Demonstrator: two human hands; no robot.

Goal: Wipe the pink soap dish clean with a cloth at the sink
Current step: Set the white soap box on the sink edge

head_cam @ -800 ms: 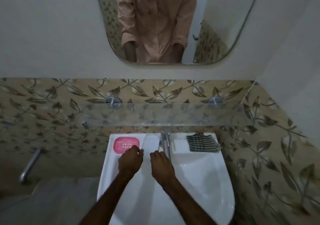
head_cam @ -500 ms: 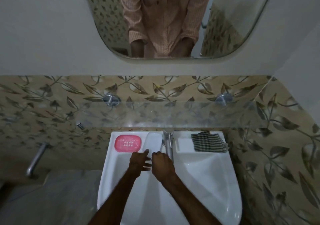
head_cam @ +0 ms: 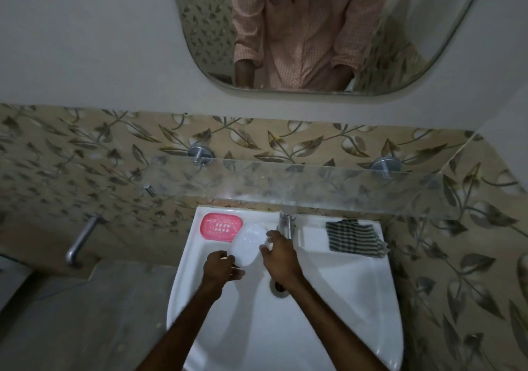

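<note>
The pink soap dish (head_cam: 221, 226) lies on the back left ledge of the white sink (head_cam: 343, 299), with nothing touching it. A white translucent oval cover (head_cam: 247, 243) is tilted just right of it, over the basin. My left hand (head_cam: 220, 268) grips the cover's lower end. My right hand (head_cam: 279, 258) holds its right edge with the fingertips, close to the tap (head_cam: 286, 222). A dark striped cloth (head_cam: 354, 238) lies crumpled on the back right ledge, untouched.
A glass shelf (head_cam: 328, 188) juts out from the leaf-patterned tiles just above the tap. A mirror (head_cam: 314, 28) hangs higher up. A metal pipe (head_cam: 81, 239) sticks out of the wall left of the sink. The drain (head_cam: 278, 288) is partly hidden by my right wrist.
Both hands have closed on the white cover, which stood on the ledge beside the pink dish, and it now tilts over the basin. The camera has dipped nearer the sink.
</note>
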